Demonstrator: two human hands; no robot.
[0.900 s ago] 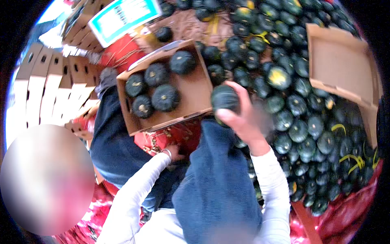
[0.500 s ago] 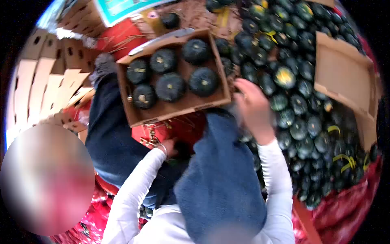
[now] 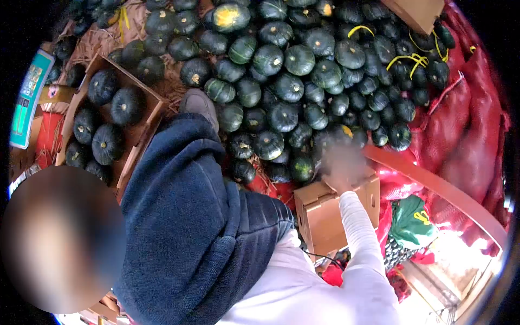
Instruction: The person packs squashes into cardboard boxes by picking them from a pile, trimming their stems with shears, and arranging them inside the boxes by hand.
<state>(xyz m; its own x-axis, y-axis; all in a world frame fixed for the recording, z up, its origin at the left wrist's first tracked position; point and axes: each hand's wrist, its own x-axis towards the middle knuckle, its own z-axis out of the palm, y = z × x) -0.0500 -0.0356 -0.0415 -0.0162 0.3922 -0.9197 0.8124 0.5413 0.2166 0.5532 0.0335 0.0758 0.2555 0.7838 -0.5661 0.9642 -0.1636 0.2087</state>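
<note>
My right hand [image 3: 345,170], blurred by motion, is over the top edge of a closed cardboard box [image 3: 327,219], beside the pile. Its fingers are smeared, so whether they grip the box cannot be told. Several dark green kabocha squashes [image 3: 284,116] lie heaped just beyond that hand. At the left stands an open cardboard box [image 3: 142,146] with several kabocha squashes [image 3: 107,143] inside. My left hand is out of view.
A blue towel-like cloth [image 3: 173,216] covers my lap, and my shoe [image 3: 199,105] rests against the pile. Red mesh sacks [image 3: 460,141] and a curved red bar [image 3: 439,187] are at the right. A teal-framed panel [image 3: 30,100] stands far left.
My view has swung to the right, so the filled box now sits at the left. My right hand has gone from beside that box to the closed box; my left hand has left view.
</note>
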